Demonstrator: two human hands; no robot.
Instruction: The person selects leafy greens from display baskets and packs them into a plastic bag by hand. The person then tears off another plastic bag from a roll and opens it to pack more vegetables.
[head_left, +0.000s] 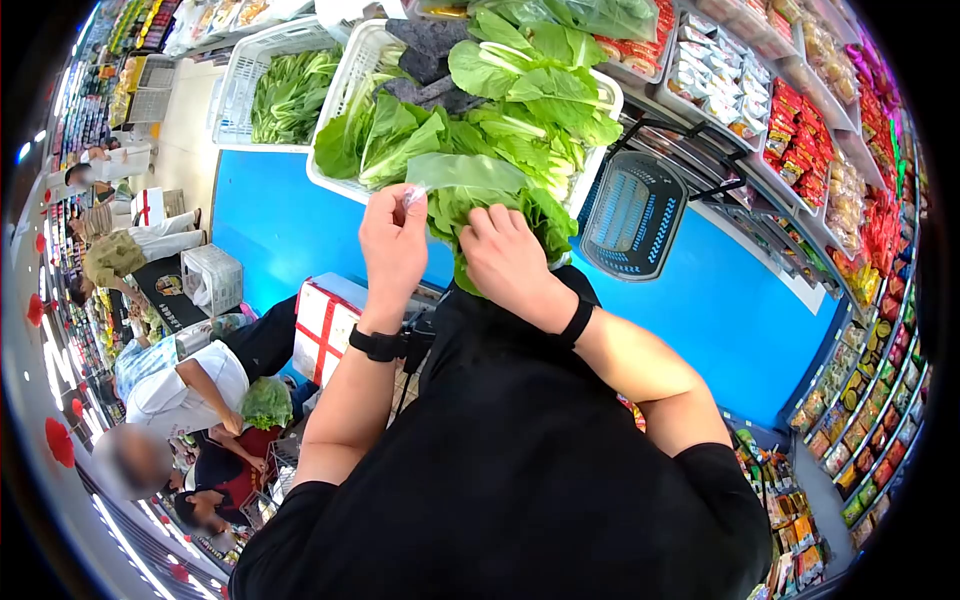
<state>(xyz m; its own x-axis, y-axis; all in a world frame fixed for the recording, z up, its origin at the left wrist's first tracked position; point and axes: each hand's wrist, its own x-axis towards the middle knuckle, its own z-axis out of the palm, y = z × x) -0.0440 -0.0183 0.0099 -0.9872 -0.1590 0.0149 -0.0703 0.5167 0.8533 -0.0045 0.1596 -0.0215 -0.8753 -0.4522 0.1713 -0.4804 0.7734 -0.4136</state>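
Note:
My left hand [393, 240] pinches the edge of a clear plastic bag [465, 172] between thumb and fingers. The bag stretches to the right across the front of a white crate [330, 185] heaped with leafy green lettuce [500, 130]. Just right of it, my right hand [510, 262] has its fingers curled over a bunch of lettuce [555, 225] at the crate's near edge. Leaves show on both sides of this hand; whether that bunch sits inside the bag I cannot tell. Dark cloth [425, 65] lies among the greens at the back.
Another white crate [225, 110] of slim greens stands left. A dark shopping basket [635, 215] is at the right, beside shelves of packaged snacks [790, 130]. A box with red ribbon [325, 330] is near my left forearm. To the left, a person [190, 385] holds bagged greens.

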